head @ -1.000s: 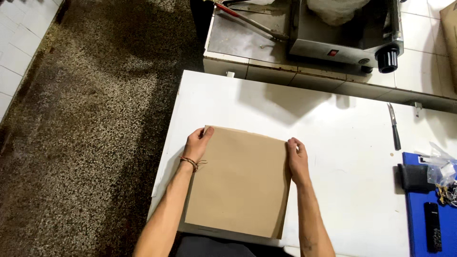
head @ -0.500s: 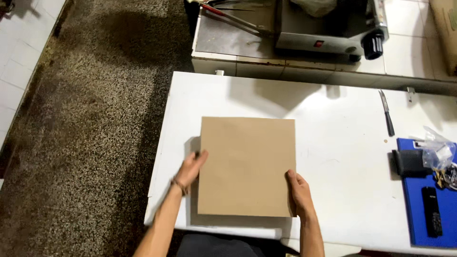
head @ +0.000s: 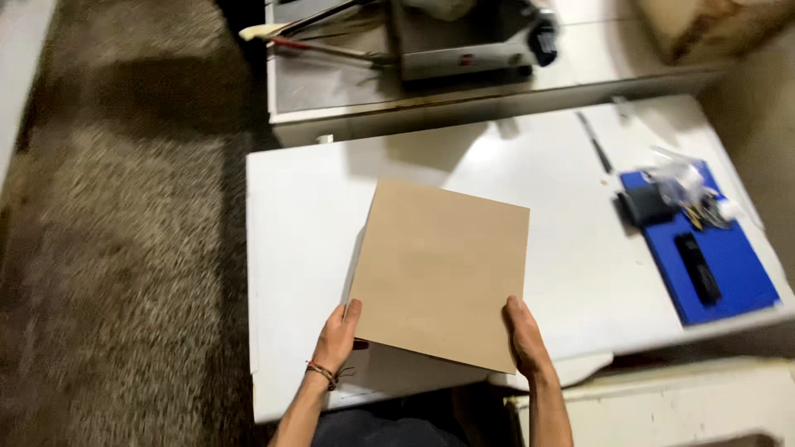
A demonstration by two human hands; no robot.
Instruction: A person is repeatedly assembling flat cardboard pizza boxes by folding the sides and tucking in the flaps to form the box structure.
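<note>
Both hands grip a square brown board (head: 441, 269) by its near corners. On the near-left corner the left hand (head: 338, 338) is pinched, thumb lying on the top face and the other fingers tucked out of sight beneath. At the near-right corner the right hand (head: 524, 335) clasps the edge in the same way, thumb on top along the side. A thin bracelet (head: 321, 374) circles the left wrist.

This board sits above the white desk (head: 290, 248), its near edge raised and reaching past the front of the desk, its far edge low over the middle of the top; whether that far edge touches the surface I cannot tell.

Well to the right on the desk lies a blue mat (head: 729, 273) carrying a black oblong object (head: 696, 266), a dark block (head: 644, 204) and a small heap of clear plastic and bits (head: 687, 186). Near the mat's far end lies a slim dark tool (head: 595, 142). Beyond the desk stands a grey metal bench (head: 331, 87) bearing a machine with a black knob (head: 472, 45) and long-handled tongs (head: 315, 33). Speckled brown floor (head: 116, 248) spreads to the left, blurred.
</note>
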